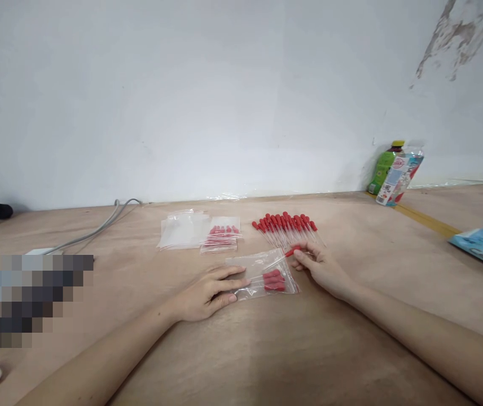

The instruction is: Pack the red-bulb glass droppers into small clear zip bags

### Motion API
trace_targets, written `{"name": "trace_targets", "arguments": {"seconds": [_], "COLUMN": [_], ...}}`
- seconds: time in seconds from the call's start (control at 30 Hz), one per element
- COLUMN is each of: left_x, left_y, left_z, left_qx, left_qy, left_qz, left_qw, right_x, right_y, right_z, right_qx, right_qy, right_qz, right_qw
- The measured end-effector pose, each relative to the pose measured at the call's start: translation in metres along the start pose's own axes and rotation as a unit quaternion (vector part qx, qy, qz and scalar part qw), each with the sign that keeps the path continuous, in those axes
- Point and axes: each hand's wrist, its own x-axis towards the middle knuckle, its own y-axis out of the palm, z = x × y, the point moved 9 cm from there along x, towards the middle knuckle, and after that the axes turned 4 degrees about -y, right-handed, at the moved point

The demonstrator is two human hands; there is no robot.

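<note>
While our left hand [203,292] rests spread on the clear bag [251,264], our right hand [321,268] pinches a red-bulbed dropper [289,253], which overlaps the bag.

- Apparently a makeshift workshop
- Red-bulbed droppers [285,219] lie near stacked zip bags [182,231] on a wood-grain worktop [207,361]
- The white wall [207,101] behind shows a peeling patch [459,34]
</note>
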Motion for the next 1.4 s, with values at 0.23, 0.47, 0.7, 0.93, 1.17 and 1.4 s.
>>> {"name": "trace_targets", "arguments": {"seconds": [0.23,0.47,0.7,0.93,1.17,1.4], "left_x": [0.000,0.001,0.002,0.002,0.002,0.002], "left_y": [0.000,-0.001,-0.001,-0.003,-0.004,-0.003], "left_z": [0.001,-0.001,-0.001,-0.004,-0.003,-0.005], "left_qx": [-0.004,-0.004,-0.005,-0.006,-0.003,0.008], "left_qy": [0.002,0.001,0.008,0.008,-0.002,0.001], "left_qz": [-0.005,-0.004,-0.006,0.000,-0.003,0.002], "left_qw": [1.000,1.000,1.000,1.000,1.000,1.000], "right_x": [-0.004,0.005,0.005,0.049,0.088,0.104], "right_y": [0.022,0.021,0.033,0.004,0.035,0.043], "right_z": [0.015,0.003,0.007,0.046,0.041,0.031], "right_qx": [-0.182,-0.085,-0.081,-0.383,-0.547,-0.536], "right_qy": [-0.092,-0.013,-0.010,-0.106,-0.020,0.038], "right_qz": [0.130,0.036,0.120,-0.040,-0.041,-0.043], "right_qw": [0.970,0.996,0.989,0.917,0.836,0.842]}}
